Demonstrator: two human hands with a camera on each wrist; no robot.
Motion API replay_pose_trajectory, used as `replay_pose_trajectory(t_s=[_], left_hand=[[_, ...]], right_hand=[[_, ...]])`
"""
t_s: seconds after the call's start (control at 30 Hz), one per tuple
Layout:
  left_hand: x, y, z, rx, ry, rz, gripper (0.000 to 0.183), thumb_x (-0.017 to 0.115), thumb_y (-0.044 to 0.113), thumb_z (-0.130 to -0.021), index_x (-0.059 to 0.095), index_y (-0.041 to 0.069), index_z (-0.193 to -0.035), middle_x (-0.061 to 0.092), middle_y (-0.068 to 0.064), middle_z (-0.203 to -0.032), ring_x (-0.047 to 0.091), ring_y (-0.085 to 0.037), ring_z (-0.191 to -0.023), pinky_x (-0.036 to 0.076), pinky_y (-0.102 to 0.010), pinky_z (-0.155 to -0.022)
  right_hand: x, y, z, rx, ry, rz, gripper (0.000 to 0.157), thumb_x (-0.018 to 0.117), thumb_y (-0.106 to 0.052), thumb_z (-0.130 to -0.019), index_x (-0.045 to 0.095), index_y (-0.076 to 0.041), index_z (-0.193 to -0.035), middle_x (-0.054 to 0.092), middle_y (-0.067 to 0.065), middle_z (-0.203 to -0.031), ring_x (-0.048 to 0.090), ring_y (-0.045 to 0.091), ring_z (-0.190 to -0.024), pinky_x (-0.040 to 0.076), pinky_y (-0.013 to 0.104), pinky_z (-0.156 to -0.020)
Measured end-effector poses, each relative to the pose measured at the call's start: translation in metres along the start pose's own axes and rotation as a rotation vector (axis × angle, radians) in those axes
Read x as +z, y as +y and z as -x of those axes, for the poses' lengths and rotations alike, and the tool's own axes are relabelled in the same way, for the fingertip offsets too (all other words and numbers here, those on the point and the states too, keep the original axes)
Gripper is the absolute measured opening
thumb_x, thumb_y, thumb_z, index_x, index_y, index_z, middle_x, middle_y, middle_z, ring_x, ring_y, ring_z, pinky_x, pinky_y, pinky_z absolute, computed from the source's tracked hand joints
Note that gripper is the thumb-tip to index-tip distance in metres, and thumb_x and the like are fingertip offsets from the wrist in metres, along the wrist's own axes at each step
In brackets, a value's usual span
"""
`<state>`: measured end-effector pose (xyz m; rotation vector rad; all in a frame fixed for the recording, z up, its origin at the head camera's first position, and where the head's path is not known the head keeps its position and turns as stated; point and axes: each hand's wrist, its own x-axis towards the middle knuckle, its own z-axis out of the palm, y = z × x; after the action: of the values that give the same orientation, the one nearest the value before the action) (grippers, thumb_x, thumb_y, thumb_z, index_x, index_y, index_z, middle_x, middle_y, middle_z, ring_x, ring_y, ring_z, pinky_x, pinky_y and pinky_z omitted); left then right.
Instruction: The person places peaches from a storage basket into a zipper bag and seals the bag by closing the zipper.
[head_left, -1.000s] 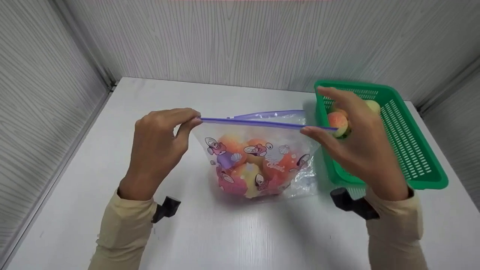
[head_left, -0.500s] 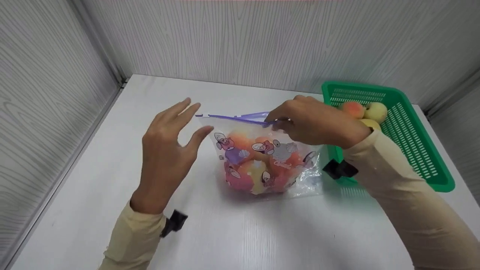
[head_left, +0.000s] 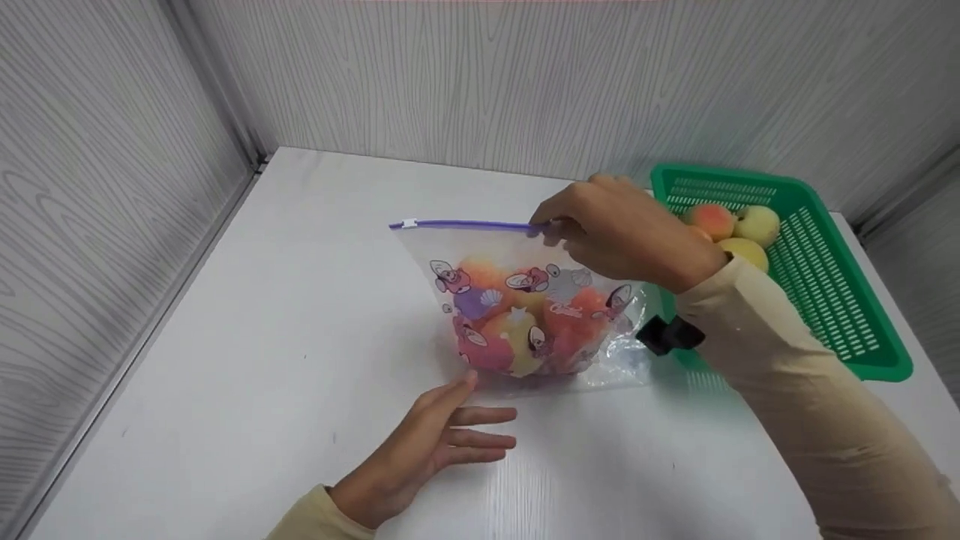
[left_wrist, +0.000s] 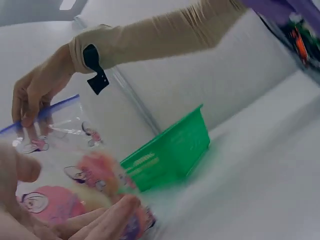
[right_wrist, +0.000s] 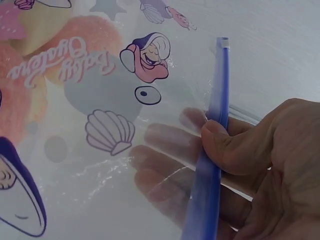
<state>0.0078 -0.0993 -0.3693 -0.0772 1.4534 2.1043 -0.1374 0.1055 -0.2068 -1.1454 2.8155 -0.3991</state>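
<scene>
Right hand (head_left: pixel 615 232), wrist flexed and arm slanting in, pinches the purple zip strip (head_left: pixel 472 224) of the peach-filled slider bag (head_left: pixel 525 307), upright on the counter (head_left: pixel 300 300). Left hand (head_left: pixel 420 450), released, extends separated fingers near the bag's lower front.

Booth-like workspace (head_left: pixel 90 187), grey wood-grain walls (head_left: pixel 450 90), white tabletop (head_left: pixel 300 300), corner strip (head_left: pixel 214 79).

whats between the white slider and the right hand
Only a stretch of purple zip strip, along the top of the bag, lies between the white slider and the right hand; the head view shows it.
</scene>
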Motion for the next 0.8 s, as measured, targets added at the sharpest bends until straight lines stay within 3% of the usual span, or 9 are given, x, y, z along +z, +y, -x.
replay_pose_trajectory(t_s=[0.17, 0.37, 0.63, 0.8], left_hand=[[0.01, 0.004, -0.016, 0.039, -0.027, 0.33, 0.083, 0.027, 0.064, -0.105, 0.017, 0.0, -0.157, 0.046, -0.026, -0.149, 0.054, -0.04, -0.131, 0.047, -0.045, -0.11], [0.013, 0.02, -0.035, 0.179, -0.007, 0.486, 0.087, 0.017, 0.072, -0.1, 0.013, 0.008, -0.159, 0.033, -0.023, -0.158, 0.044, -0.039, -0.14, 0.038, -0.043, -0.117], [-0.01, 0.045, -0.084, 0.369, 0.094, 0.734, 0.085, 0.028, 0.074, -0.098, 0.012, 0.017, -0.159, 0.035, -0.019, -0.154, 0.041, -0.04, -0.142, 0.038, -0.046, -0.118], [-0.038, 0.058, -0.118, 0.456, 0.115, 0.918, 0.085, 0.037, 0.074, -0.096, 0.02, 0.018, -0.158, 0.039, -0.017, -0.153, 0.045, -0.036, -0.139, 0.038, -0.045, -0.118]], right_hand=[[-0.002, -0.018, -0.004, -0.018, 0.065, 0.035, 0.022, 0.066, -0.004, -0.097, 0.076, -0.004, -0.116, 0.076, 0.01, -0.108, 0.071, 0.024, -0.083, 0.06, 0.033, -0.064], [-0.003, -0.04, -0.014, 0.034, 0.174, 0.101, 0.024, 0.064, -0.005, -0.097, 0.076, -0.006, -0.119, 0.074, 0.011, -0.114, 0.073, 0.028, -0.091, 0.06, 0.033, -0.065], [0.022, -0.05, -0.051, 0.053, 0.332, 0.194, 0.026, 0.067, -0.003, -0.094, 0.076, -0.008, -0.118, 0.074, 0.01, -0.115, 0.074, 0.031, -0.097, 0.063, 0.038, -0.072], [0.045, -0.054, -0.078, 0.053, 0.325, 0.237, 0.031, 0.068, -0.004, -0.093, 0.074, -0.011, -0.123, 0.074, 0.008, -0.117, 0.073, 0.03, -0.092, 0.063, 0.038, -0.073]])
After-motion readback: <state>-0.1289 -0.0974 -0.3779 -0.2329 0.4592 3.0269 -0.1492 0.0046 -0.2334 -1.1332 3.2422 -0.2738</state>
